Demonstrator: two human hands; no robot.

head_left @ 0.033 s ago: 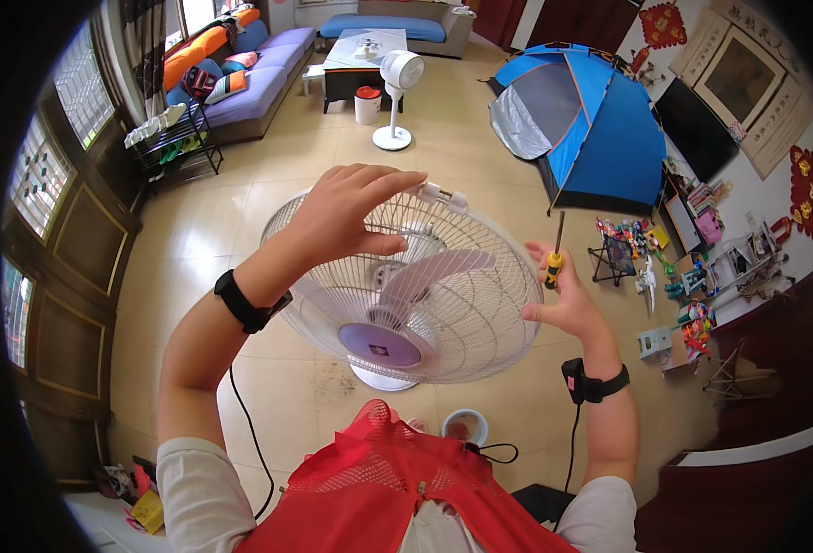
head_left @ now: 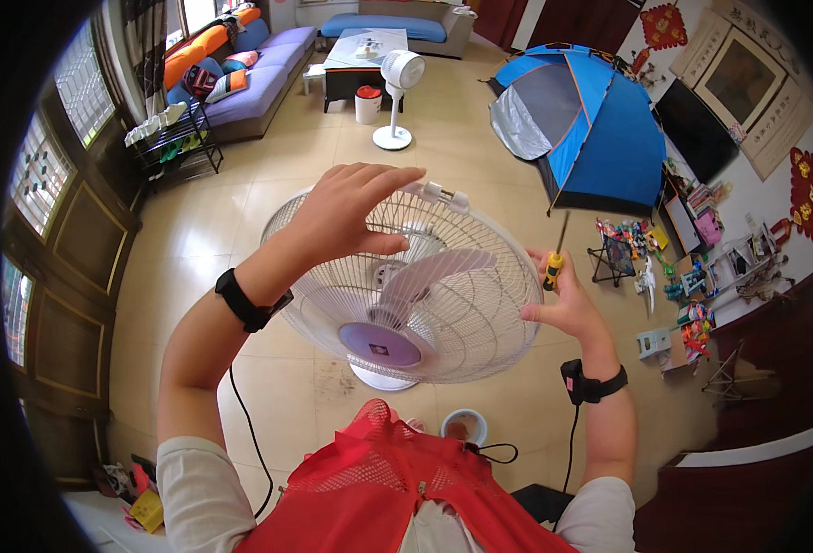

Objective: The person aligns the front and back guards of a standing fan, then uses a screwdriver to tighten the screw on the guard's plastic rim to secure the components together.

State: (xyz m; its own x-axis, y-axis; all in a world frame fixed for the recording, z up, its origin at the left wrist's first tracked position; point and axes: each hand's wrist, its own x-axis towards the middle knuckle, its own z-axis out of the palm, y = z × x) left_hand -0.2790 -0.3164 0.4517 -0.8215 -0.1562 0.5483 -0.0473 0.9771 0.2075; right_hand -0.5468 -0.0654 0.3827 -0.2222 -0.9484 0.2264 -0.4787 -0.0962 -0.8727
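Observation:
A floor fan with a white wire guard (head_left: 480, 341) and a purple centre badge stands before me, its head tilted upward. My left hand (head_left: 342, 212) reaches over the guard's upper left, fingers stretched out and thumb apart, fingertips beside a white clip (head_left: 445, 196) on the rim. Whether its fingers press on the wires I cannot tell. At the guard's right edge, my right hand (head_left: 567, 300) holds a screwdriver (head_left: 554, 267) by its yellow and black handle, shaft pointing up. The right thumb lies spread near the rim.
A second white fan (head_left: 394, 101), a bin (head_left: 368, 106) and a low table (head_left: 365, 48) stand farther off. To the right are a blue tent (head_left: 604, 138) and scattered toys. A shoe rack (head_left: 181, 143) is at left; a small bowl (head_left: 464, 427) sits near my feet.
The screwdriver's shaft leans very slightly more to the right. Both hands and the fan stay practically where they were.

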